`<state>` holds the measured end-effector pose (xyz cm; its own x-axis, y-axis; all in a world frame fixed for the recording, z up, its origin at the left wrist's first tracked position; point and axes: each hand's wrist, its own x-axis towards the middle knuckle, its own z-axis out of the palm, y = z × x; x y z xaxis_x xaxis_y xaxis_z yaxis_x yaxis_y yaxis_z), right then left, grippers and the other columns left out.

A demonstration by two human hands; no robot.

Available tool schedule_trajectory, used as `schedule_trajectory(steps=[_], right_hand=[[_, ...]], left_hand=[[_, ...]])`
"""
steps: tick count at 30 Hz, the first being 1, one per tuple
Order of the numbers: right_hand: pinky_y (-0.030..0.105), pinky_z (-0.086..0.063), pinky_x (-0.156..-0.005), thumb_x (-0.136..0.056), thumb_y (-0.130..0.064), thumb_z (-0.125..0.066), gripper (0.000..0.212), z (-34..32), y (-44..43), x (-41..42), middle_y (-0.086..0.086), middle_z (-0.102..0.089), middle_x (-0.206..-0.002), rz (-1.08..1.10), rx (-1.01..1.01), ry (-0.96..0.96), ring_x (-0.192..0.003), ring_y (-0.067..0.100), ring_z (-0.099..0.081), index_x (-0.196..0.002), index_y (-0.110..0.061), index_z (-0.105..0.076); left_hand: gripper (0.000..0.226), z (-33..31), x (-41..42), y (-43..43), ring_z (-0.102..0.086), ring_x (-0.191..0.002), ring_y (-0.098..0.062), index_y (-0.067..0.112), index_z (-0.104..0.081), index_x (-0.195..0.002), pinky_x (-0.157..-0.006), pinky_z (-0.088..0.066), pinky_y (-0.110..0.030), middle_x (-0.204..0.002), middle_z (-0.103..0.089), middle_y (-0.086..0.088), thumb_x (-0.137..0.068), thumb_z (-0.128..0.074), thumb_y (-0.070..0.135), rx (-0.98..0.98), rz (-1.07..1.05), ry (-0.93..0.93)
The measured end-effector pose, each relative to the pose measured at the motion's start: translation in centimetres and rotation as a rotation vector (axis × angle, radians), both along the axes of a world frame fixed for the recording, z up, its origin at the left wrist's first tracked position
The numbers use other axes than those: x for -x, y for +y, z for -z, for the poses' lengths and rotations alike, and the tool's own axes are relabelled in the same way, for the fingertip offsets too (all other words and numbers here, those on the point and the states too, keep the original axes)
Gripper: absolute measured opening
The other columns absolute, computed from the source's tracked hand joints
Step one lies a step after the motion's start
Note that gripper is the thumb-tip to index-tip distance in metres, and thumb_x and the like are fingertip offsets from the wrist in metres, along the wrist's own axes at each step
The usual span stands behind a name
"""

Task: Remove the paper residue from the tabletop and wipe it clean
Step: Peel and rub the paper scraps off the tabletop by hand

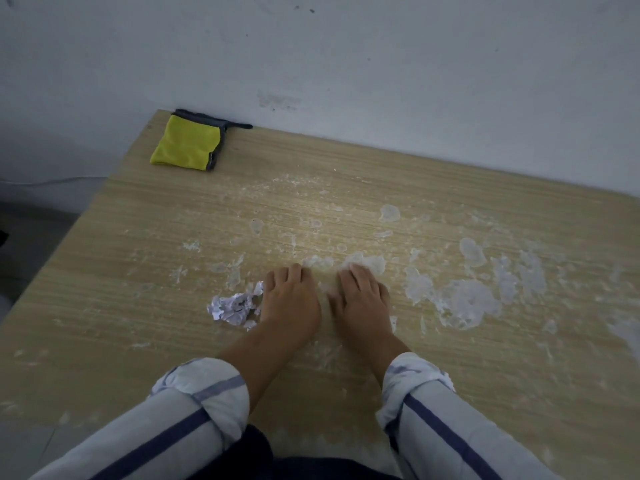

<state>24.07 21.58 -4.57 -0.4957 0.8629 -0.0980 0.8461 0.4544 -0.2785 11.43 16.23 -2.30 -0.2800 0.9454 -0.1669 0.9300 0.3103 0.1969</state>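
White paper residue is stuck in patches across the wooden tabletop, thickest at the right. A small heap of crumpled peeled paper lies just left of my left hand. Both hands rest palm down side by side at the table's middle. My left hand's fingertips press on a residue patch. My right hand has its fingertips at another patch. Neither hand holds anything that I can see. A folded yellow cloth with a grey edge lies at the far left corner.
A grey-white wall runs along the table's far edge. The table's left edge drops to a dim floor. My rolled striped sleeves cover the near edge.
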Motion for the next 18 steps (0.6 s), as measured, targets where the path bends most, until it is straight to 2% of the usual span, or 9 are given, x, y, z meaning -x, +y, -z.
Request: schedule_trajectory(steps=[5, 9, 12, 18], right_hand=[[0.04, -0.019, -0.111, -0.088, -0.05, -0.014, 0.066, 0.2, 1.4, -0.7, 0.006, -0.034, -0.149, -0.052, -0.018, 0.029, -0.141, 0.023, -0.022, -0.138, -0.015, -0.039], [0.043, -0.023, -0.11, -0.089, -0.05, -0.017, 0.065, 0.3, 1.4, -0.6, 0.009, -0.039, -0.146, -0.052, -0.036, 0.05, -0.139, 0.025, -0.028, -0.134, -0.012, -0.044], [0.043, -0.024, -0.109, -0.09, -0.048, -0.022, 0.059, 0.5, 1.5, -0.8, 0.009, -0.043, -0.143, -0.052, -0.042, 0.063, -0.137, 0.026, -0.031, -0.131, -0.014, -0.047], [0.046, -0.033, -0.104, -0.091, -0.044, -0.032, 0.05, 0.7, 1.5, -0.9, 0.011, -0.052, -0.134, -0.049, -0.096, 0.083, -0.13, 0.029, -0.043, -0.122, -0.013, -0.054]], left_hand=[[0.043, 0.6, -1.2, -0.1, -0.032, -0.124, -0.024, 0.009, -0.04, -0.132, -0.105, -0.026, -0.035, -0.137, -0.037, -0.005, -0.09, -0.038, 0.02, -0.1, -0.037, -0.154], [0.041, 0.9, -1.3, -0.1, -0.03, -0.126, -0.021, 0.01, -0.044, -0.132, -0.105, -0.027, -0.034, -0.139, -0.039, -0.003, -0.092, -0.04, 0.019, -0.156, -0.061, -0.217], [0.042, 0.7, -1.2, 0.3, -0.032, -0.125, -0.023, 0.012, -0.042, -0.134, -0.104, -0.028, -0.036, -0.136, -0.042, -0.004, -0.093, -0.041, 0.018, -0.165, -0.209, -0.267], [0.02, 0.6, -0.6, 1.9, -0.038, -0.106, -0.024, 0.015, -0.057, -0.105, -0.09, -0.031, -0.035, -0.114, -0.049, -0.005, -0.091, -0.042, 0.016, -0.183, -0.385, -0.234]])
